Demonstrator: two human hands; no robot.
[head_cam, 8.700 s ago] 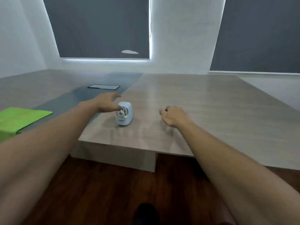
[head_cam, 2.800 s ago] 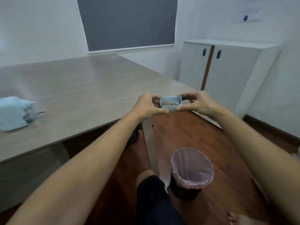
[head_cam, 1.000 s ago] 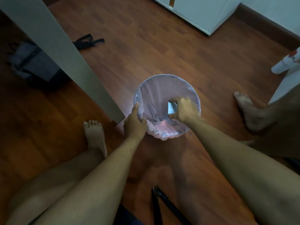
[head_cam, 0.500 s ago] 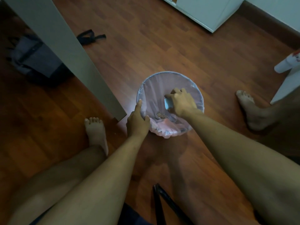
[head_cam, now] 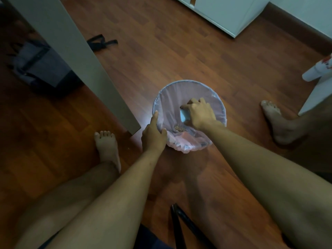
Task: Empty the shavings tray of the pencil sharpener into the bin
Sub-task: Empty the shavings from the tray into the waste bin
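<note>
1. Tray tipped over bin, gripped in right hand.
2. Shavings lying in bin liner.
3. Left hand closed on bin rim.
4. Bin on floor beside table leg.

Both arms reach down-forward; left hand clamped, thumb apart; right hand curled, palm down.

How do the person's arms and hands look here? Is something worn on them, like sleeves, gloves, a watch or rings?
Both arms are bare along all their visible length: no sleeves show. The left hand and the right hand wear no gloves. No watch, bracelet or ring shows on either one, though the light is dim.
</note>
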